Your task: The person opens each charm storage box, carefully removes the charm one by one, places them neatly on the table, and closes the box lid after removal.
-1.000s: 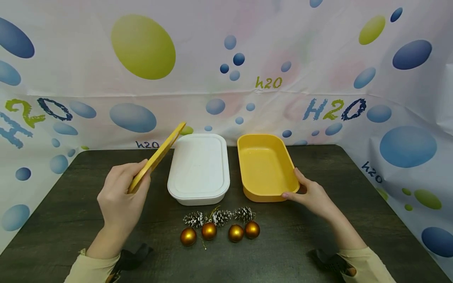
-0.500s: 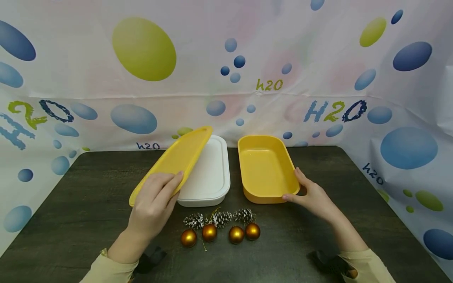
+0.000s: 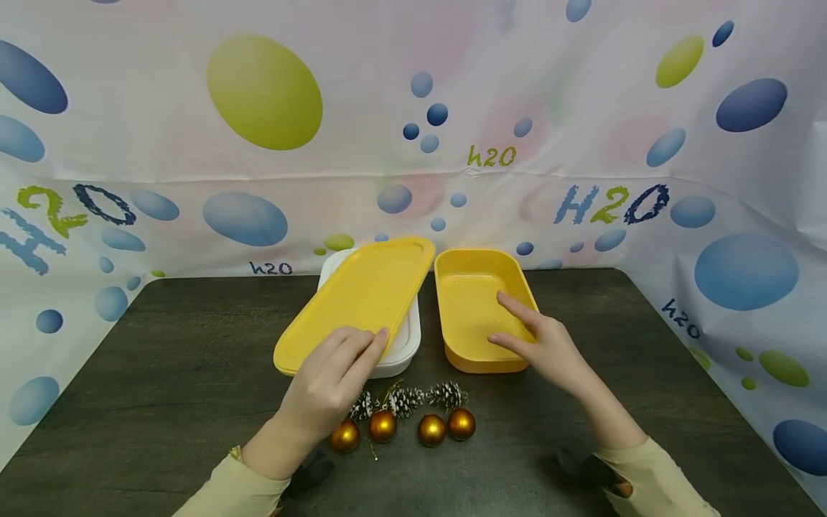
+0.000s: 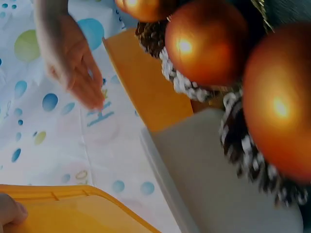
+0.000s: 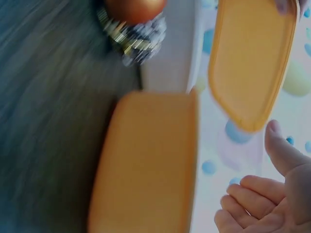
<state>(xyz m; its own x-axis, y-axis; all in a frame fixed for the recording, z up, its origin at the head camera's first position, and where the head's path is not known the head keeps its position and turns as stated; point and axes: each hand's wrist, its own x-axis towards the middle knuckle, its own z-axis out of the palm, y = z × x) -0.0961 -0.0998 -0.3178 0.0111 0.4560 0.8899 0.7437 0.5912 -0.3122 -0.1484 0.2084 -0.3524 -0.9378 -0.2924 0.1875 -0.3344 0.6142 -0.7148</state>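
My left hand [image 3: 328, 388] pinches the near right edge of a yellow lid [image 3: 358, 294], which tilts in the air over the white container. The same lid [image 5: 250, 58] shows in the right wrist view, a bit of the left hand at its edge. The white lidded container [image 3: 405, 345] stands on the table, mostly hidden under it. To its right is an uncovered yellow container [image 3: 474, 316] with nothing seen inside. My right hand [image 3: 545, 345] is above that container's right side, thumb and fingers spread apart and holding nothing.
In front of the containers lie several gold baubles [image 3: 431, 431] and frosted pine cones [image 3: 405, 400]. The dark wood-look table [image 3: 194, 345] runs back to a patterned curtain [image 3: 362, 86].
My left hand has carried the yellow lid right, from left of the white container to above it, turning it flatter. My right hand has let go of the yellow container's side and moved left over it.
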